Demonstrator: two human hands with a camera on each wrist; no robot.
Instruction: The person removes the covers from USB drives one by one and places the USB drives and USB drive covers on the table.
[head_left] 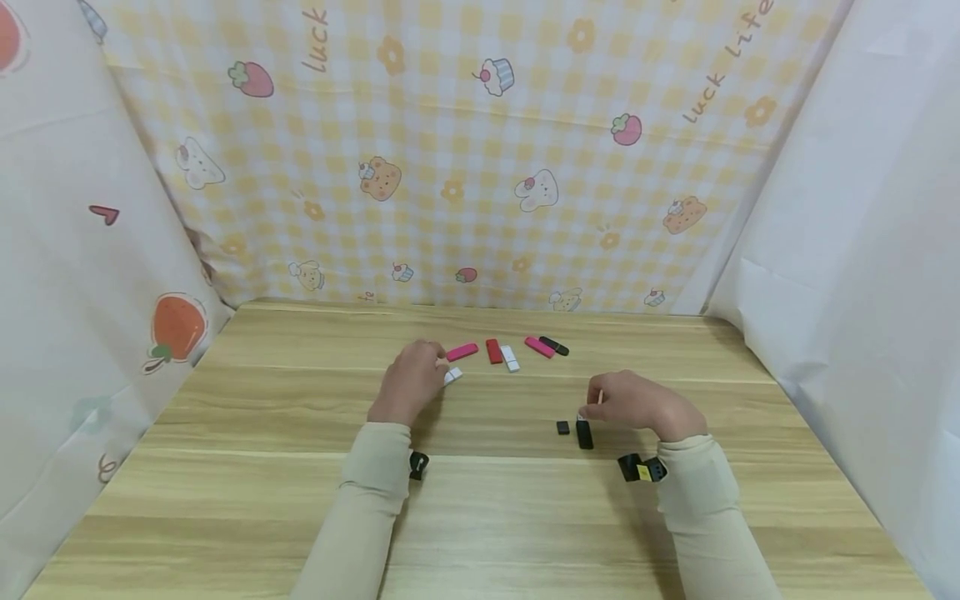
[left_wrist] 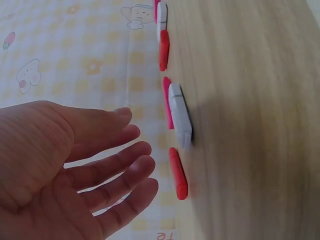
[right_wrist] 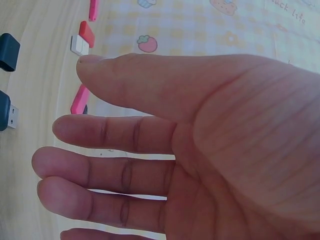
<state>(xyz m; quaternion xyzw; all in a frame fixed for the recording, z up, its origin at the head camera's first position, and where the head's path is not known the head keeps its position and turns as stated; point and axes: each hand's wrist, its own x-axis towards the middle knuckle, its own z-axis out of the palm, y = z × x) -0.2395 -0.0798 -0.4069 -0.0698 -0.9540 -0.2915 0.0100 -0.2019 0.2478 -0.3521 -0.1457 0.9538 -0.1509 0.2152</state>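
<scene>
My left hand is over the table's left middle, fingers loosely bent and holding nothing. Closest to its fingertips is a white USB stick, beside a pink one; a red stick also shows in the left wrist view. On the other side, my right hand hovers with thumb and fingers apart and nothing between them. Near its fingertips lies a black USB stick, its metal plug bare. The black cap rests just left of that stick.
Further back on the wooden table lie more sticks: a red one against a white one, and a pink one against a black one. A checked curtain hangs behind the far edge; white cloth flanks both sides.
</scene>
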